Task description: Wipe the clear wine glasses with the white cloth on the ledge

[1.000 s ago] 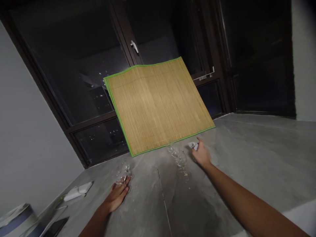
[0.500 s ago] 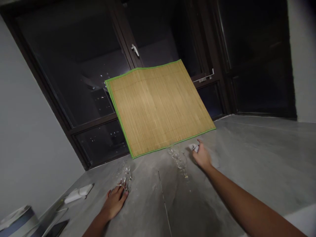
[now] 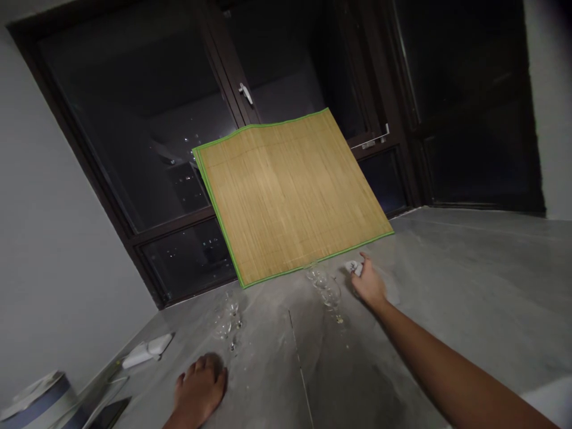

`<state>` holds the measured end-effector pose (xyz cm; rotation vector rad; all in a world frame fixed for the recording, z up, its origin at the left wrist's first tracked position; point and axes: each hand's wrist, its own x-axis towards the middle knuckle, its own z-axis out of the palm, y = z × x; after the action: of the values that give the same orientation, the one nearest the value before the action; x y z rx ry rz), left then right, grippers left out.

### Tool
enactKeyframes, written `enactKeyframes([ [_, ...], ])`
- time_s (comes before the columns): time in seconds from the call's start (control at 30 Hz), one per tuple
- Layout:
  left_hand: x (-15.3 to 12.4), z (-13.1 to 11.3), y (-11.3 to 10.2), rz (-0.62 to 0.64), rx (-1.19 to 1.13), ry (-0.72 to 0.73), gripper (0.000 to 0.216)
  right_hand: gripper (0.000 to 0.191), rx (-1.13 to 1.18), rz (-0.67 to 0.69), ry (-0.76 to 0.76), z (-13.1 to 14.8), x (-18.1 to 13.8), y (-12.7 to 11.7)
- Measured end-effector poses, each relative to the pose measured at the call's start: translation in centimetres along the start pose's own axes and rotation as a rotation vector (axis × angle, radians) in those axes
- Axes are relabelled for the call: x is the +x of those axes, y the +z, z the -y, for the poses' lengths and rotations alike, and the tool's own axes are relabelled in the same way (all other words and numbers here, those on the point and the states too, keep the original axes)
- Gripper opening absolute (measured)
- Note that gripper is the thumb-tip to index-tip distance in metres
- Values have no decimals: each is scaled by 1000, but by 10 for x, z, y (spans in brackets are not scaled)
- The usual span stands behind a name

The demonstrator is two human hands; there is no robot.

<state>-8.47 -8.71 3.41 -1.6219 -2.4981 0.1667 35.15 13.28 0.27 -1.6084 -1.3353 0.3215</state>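
My left hand (image 3: 201, 384) rests palm down on the grey stone surface (image 3: 263, 363), holding nothing, its fingers bent a little and apart. Just beyond its fingertips stand several clear stemmed glasses (image 3: 223, 326), hard to make out against the grey. My right hand (image 3: 369, 285) is closed on a crumpled white cloth (image 3: 353, 267), which pokes out on the left side of the fingers; the index finger points up. To the left of that hand, another row of clear stemmed glasses (image 3: 329, 295) stands apart from it.
A bamboo mat (image 3: 290, 196) with green edging leans against the dark window behind the surface. At the left are a white folded item (image 3: 147, 350), a blue-and-white striped round container (image 3: 40, 402) and a dark flat object (image 3: 109, 414).
My left hand has drawn back from the left glasses toward me, leaving them standing there. The right hand with the cloth is nearly unchanged; the view has shifted very slightly.
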Motion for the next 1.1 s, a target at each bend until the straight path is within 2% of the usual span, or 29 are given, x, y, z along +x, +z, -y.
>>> enactKeyframes([
  [0.07,-20,-19,-13,20,16,22,54,68,-2,5,3,1,0,-1],
  [0.13,-41,-48,-22,51,-78,194,51,68,-5,7,5,2,-1,-1],
  [0.2,-57,-87,-27,63,-237,407,52,68,-3,0,3,1,-1,0],
  [0.27,-64,-131,-30,103,-358,490,59,68,4,-8,-2,0,0,1],
  [0.37,-59,-192,-36,96,-523,470,65,66,2,-14,3,-3,1,3],
  [0.43,-49,-223,-41,53,-637,520,59,65,-3,-13,14,-3,2,4],
  [0.53,-37,-253,-49,49,-684,692,55,66,-6,-2,33,-3,3,5],
  [0.6,-33,-264,-51,65,-653,788,61,67,-8,9,28,-3,3,6],
  [0.73,-39,-269,-45,73,-595,847,73,66,-1,8,23,-4,3,6],
  [0.83,-53,-250,-38,92,-567,830,72,66,7,7,36,-4,3,7],
  [0.93,-67,-212,-30,119,-507,785,69,66,10,4,34,-4,3,6],
  [1.1,-71,-127,-18,212,-325,715,79,65,10,-5,13,-2,1,4],
])
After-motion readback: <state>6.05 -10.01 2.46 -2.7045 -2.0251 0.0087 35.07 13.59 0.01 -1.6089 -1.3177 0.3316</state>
